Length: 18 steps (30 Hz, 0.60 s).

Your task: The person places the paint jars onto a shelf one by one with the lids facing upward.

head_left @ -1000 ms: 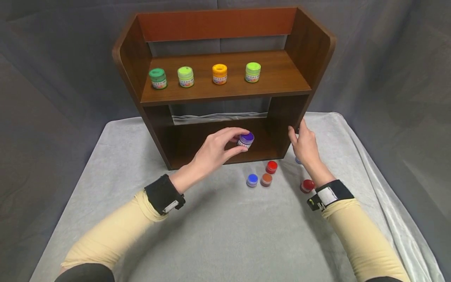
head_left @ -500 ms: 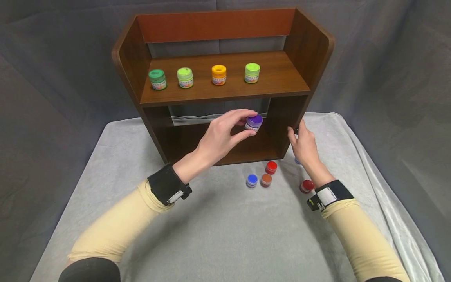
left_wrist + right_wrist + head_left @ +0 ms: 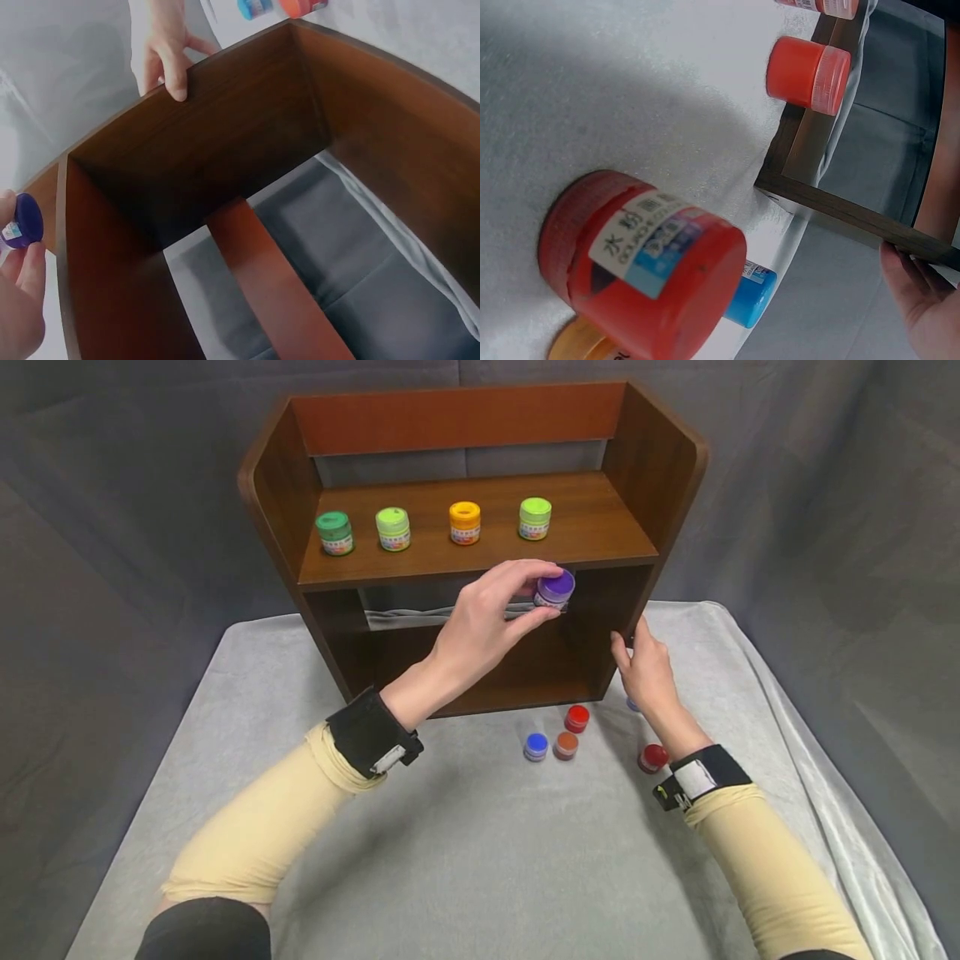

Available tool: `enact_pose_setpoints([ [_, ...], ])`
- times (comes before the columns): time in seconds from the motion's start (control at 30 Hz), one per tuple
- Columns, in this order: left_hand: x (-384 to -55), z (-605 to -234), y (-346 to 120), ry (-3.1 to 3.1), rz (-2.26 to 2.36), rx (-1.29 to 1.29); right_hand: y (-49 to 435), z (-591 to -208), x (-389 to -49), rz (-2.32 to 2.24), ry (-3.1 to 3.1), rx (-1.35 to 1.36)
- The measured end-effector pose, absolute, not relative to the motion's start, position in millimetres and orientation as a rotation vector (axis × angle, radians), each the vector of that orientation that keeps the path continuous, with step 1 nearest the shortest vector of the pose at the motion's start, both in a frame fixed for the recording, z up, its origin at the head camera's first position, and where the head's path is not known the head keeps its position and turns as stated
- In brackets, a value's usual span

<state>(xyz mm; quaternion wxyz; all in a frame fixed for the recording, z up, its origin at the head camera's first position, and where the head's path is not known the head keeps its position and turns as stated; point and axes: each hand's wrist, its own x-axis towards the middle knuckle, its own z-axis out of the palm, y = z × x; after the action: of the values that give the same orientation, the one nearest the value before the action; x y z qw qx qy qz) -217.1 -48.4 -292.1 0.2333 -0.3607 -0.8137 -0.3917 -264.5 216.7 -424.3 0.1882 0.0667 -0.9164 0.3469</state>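
My left hand (image 3: 476, 622) pinches a purple gouache jar (image 3: 557, 588) between thumb and fingers. In the head view it overlaps the front edge of the wooden shelf's (image 3: 592, 514) upper board, below the light green jar (image 3: 535, 518) at the right. The left wrist view catches the purple lid (image 3: 28, 220) and fingertips at its left edge. On the right, my right hand (image 3: 648, 668) grips the shelf's side panel (image 3: 622, 618), its thumb on the inner face and its fingers round the outside, as the left wrist view (image 3: 165, 60) confirms.
Along the upper board stand a dark green jar (image 3: 334, 533), another light green jar (image 3: 393, 529) and an orange jar (image 3: 465, 523). On the grey cloth are a blue jar (image 3: 536, 747), a brown jar (image 3: 566, 745), a red jar (image 3: 577, 718) and a dark red jar (image 3: 653, 758).
My left hand has raised the purple jar from in front of the lower compartment to the upper board's edge, moving slightly right. The right hand has stayed on the side panel.
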Motion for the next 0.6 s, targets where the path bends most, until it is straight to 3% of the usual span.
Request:
enact_pose_setpoints([
  [0.6,-234,-274,-31,-2.272,-1.010,-0.963,216,-426,-265,0.968,-2.569,0.197],
])
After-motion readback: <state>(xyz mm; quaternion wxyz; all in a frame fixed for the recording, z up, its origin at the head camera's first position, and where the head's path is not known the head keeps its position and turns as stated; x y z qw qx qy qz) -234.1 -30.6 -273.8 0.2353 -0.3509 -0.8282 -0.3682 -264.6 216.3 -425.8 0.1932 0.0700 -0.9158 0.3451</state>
